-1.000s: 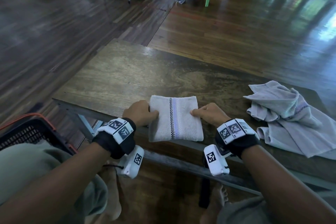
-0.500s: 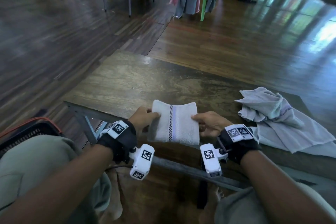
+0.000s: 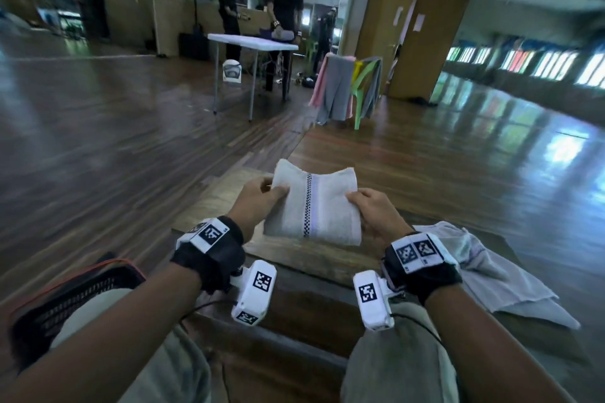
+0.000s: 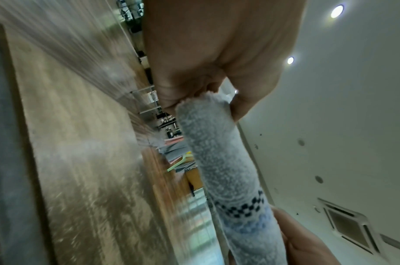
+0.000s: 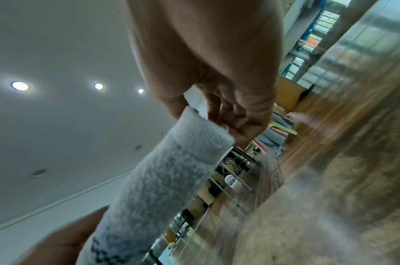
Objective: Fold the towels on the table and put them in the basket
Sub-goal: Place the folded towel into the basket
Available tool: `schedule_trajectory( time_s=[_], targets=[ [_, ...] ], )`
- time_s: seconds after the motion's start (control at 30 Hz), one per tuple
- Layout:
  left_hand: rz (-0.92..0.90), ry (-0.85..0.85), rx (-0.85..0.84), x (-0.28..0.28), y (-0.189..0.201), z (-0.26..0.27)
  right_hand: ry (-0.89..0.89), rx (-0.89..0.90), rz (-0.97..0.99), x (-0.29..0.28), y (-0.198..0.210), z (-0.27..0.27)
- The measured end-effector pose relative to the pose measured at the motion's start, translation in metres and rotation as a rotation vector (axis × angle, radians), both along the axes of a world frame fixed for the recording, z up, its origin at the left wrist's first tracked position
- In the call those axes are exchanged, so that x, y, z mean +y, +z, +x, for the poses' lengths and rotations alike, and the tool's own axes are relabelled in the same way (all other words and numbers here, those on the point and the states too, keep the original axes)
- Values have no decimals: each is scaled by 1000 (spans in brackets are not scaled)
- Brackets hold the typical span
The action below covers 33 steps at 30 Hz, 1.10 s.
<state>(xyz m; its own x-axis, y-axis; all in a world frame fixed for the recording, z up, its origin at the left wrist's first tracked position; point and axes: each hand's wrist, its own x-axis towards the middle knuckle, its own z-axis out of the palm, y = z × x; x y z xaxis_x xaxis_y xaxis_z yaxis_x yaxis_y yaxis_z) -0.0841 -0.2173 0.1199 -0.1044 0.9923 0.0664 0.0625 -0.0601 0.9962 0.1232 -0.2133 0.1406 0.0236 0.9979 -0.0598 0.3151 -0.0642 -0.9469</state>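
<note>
**Folded towel held up in both hands**

Head view: both forearms reach forward, side by side, wrists level. The left hand (image 3: 258, 198) pinches the left edge of one folded towel (image 3: 314, 209), thumb on top; the right hand (image 3: 373, 211) pinches the right edge the same way. The towel is lifted above the table (image 3: 311, 260), its far side tipped up. One loose towel (image 3: 484, 268) lies crumpled on the table to the right. One basket (image 3: 82, 291) sits low at the left, beside the knee.

Left wrist view: one hand (image 4: 208, 53) has its thumb and fingers clamped on the towel's (image 4: 228, 170) end, with the checkered stripe further down.

Right wrist view: one hand (image 5: 212, 62) has its thumb and curled fingers closed on the other end of the towel (image 5: 167, 179). The table is blurred.
</note>
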Motion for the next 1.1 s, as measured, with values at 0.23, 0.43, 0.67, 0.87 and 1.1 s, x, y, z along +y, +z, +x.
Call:
schedule_trajectory(
  time_s=[0.23,0.43,0.67,0.87,1.1],
  targets=[
    [93,135,17,-35,34,-47,115,39,131,-9,32,-45],
    [114,291,8,-66,28,-98,298,98,97,-6,22,-103],
    [90,511,-20,-98,0,-161,520,139,38,5,-3,-184],
    [-13,666,-15,-127,-54,-208,658,123,-69,10,-56,-255],
    [-241,809,-104,-134,-148,-259,761,-47,-258,23,-160,-338]
  ],
)
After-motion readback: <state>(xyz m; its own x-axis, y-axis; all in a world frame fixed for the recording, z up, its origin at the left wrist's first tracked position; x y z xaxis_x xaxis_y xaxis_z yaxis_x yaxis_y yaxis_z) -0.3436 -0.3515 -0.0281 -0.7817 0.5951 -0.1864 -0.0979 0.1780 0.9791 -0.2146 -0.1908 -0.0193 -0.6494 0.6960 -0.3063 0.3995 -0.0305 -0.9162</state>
